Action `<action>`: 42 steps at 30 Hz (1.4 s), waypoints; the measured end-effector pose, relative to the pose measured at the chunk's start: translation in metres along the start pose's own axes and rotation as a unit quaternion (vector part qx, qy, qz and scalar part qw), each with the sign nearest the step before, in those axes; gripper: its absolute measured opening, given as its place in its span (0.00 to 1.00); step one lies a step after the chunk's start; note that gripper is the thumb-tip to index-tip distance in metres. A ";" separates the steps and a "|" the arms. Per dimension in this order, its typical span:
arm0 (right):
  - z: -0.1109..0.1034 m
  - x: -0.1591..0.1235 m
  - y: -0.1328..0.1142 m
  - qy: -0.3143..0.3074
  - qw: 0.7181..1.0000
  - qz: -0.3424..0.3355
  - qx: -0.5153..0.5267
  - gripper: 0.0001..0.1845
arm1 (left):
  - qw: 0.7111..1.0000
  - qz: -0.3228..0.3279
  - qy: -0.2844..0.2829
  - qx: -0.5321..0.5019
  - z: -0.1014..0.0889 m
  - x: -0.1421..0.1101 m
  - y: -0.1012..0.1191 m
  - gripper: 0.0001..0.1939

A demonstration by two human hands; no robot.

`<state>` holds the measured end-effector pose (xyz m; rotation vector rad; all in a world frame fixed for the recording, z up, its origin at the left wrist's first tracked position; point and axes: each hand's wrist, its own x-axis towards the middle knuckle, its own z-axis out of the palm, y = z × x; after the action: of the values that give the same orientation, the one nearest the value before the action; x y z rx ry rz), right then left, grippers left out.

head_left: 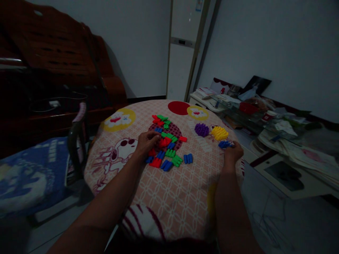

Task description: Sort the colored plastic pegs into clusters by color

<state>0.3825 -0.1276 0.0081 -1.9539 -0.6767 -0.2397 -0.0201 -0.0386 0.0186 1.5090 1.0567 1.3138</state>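
Note:
A loose pile of red, green and blue plastic building blocks lies mid-table, with a green block (177, 161) near its front and a red block (182, 139) at its right. My left hand (146, 144) reaches over the pile's left side, its fingers drawn together beside a blue block (158, 130); anything between them is hidden. At the right edge of the table my right hand (234, 151) has its fingers closed at a small group of blue blocks (225, 144). Just beyond it sit a yellow block cluster (219, 133) and a purple block cluster (202, 129).
A patterned cloth covers the round table (180, 197). To the left stand a chair with a blue cover (34, 173) and a wooden bench (58, 53). A cluttered low cabinet (291, 141) runs along the right wall. A tall white unit (181, 67) stands behind.

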 end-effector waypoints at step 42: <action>-0.058 0.015 0.009 -0.151 0.968 -0.078 -0.184 0.20 | 0.999 0.006 -0.021 0.042 -0.003 0.001 -0.004 0.14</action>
<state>0.4064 -0.1763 0.0353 -2.3204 -1.0485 -0.1734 -0.0230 -0.0366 0.0153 1.6012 1.0896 1.2549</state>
